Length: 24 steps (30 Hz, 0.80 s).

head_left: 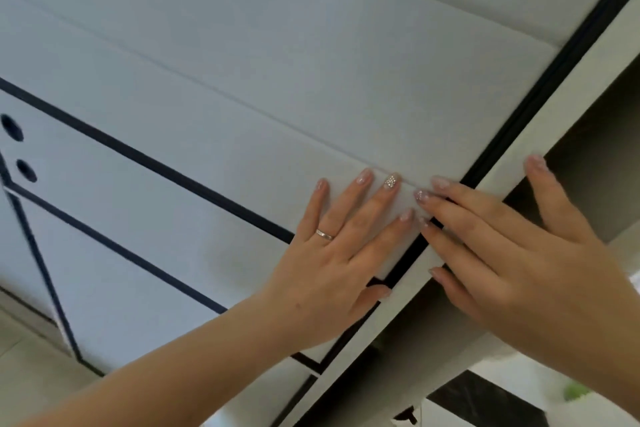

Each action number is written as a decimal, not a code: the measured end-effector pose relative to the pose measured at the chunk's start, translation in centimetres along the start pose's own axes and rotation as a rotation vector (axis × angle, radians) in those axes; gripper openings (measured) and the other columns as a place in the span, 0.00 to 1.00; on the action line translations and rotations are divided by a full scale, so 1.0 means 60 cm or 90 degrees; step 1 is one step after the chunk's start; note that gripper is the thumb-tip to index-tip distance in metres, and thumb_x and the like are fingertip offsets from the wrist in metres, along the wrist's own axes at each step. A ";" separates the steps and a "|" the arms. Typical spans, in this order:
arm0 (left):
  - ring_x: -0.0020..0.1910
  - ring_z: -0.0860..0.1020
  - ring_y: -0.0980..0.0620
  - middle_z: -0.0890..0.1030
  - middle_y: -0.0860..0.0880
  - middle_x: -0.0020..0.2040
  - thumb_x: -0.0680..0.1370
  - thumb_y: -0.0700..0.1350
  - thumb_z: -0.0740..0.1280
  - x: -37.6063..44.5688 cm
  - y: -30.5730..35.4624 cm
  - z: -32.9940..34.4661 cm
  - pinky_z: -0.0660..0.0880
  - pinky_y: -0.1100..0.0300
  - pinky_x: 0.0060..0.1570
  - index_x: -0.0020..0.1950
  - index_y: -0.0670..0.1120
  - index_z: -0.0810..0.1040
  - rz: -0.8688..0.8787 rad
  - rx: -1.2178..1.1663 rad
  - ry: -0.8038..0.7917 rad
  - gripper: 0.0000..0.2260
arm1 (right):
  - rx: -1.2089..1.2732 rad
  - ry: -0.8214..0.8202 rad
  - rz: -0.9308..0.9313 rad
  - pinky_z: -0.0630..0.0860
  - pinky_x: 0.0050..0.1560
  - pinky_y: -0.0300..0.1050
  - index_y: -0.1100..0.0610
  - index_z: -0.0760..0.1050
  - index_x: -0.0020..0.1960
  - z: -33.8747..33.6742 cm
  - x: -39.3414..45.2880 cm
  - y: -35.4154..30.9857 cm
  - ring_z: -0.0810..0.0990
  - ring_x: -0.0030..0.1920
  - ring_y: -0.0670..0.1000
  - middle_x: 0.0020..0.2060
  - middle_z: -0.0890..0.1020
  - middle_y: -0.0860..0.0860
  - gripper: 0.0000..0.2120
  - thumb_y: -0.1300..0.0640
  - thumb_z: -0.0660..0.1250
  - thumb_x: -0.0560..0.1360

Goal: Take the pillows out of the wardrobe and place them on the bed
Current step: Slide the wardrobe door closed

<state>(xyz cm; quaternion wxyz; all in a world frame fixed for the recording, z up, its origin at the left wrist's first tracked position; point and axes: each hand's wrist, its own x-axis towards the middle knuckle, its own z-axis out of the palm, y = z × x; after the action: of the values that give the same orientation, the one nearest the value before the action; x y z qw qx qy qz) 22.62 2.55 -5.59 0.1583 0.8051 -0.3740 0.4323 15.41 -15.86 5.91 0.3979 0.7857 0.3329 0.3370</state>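
A white wardrobe door (242,97) with black trim lines fills most of the view, tilted. My left hand (343,253) lies flat on the door near its right edge, fingers spread, a ring on one finger. My right hand (512,253) rests on the door's black edge strip (540,87), fingers on the front and thumb reaching round into the dark opening (595,156) beside it. No pillow or bed is in view.
Two round dark holes (12,128) sit on a white panel at the far left. A pale floor (27,367) shows at the bottom left. Below the opening, a shelf with something black and white (485,395) and a blurred green item (576,392) appears.
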 end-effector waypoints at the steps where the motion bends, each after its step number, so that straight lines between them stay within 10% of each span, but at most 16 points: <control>1: 0.78 0.48 0.38 0.51 0.41 0.78 0.73 0.56 0.70 0.001 0.008 0.006 0.51 0.34 0.73 0.77 0.46 0.57 -0.007 0.000 0.006 0.38 | 0.005 0.003 -0.046 0.56 0.70 0.67 0.63 0.78 0.57 0.001 0.002 0.012 0.73 0.65 0.60 0.61 0.78 0.61 0.16 0.54 0.59 0.78; 11: 0.78 0.50 0.37 0.54 0.39 0.76 0.76 0.62 0.61 0.014 0.075 0.034 0.51 0.32 0.72 0.76 0.46 0.62 -0.084 -0.082 0.047 0.33 | 0.051 0.002 -0.332 0.73 0.36 0.55 0.59 0.76 0.36 0.009 0.021 0.082 0.76 0.35 0.61 0.35 0.78 0.57 0.06 0.60 0.64 0.71; 24: 0.79 0.46 0.52 0.52 0.44 0.80 0.77 0.51 0.68 0.050 0.280 0.039 0.50 0.50 0.77 0.77 0.41 0.54 -0.451 -0.300 0.123 0.36 | 0.069 0.320 -0.420 0.75 0.31 0.50 0.58 0.75 0.30 0.043 -0.040 0.120 0.72 0.29 0.55 0.27 0.71 0.52 0.15 0.57 0.59 0.74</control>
<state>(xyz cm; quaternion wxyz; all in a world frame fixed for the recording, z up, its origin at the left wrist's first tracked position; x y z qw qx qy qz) 12.59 -11.45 -5.67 0.5103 0.7815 -0.1465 0.3276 17.97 -22.11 10.23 0.3488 0.5500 0.6710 0.3546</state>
